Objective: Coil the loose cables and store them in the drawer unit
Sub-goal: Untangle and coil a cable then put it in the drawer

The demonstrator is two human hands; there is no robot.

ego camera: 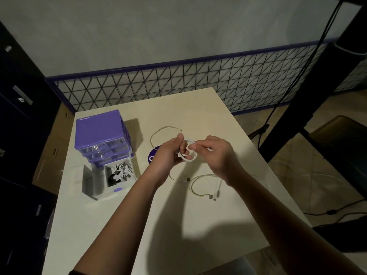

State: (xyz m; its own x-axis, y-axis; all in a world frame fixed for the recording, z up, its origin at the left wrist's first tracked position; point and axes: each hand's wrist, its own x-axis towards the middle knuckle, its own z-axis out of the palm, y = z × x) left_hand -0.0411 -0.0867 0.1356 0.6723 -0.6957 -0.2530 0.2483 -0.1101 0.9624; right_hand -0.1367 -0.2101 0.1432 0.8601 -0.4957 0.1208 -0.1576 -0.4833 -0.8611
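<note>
Your left hand [168,153] and right hand [213,153] both pinch a thin white cable coiled into a small loop [188,153], fingers curled round it above the cream bench [178,225]. Other pale loose cables [198,183] lie beneath your hands, and the purple plastic drawer unit [102,133] stands to the left, its bottom drawer [111,179] pulled open.

One drawer unit [103,135], one purple disc [154,155], two hands, three loose cables (perhaps more tangled).

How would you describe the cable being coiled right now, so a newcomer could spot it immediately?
Start at the purple drawer unit on the table's left side, then look right to the two raised hands. The white cable is the small loop gripped by the left hand and pinched by the right hand. Unlike the loose cables, it is lifted above the tabletop.
</note>
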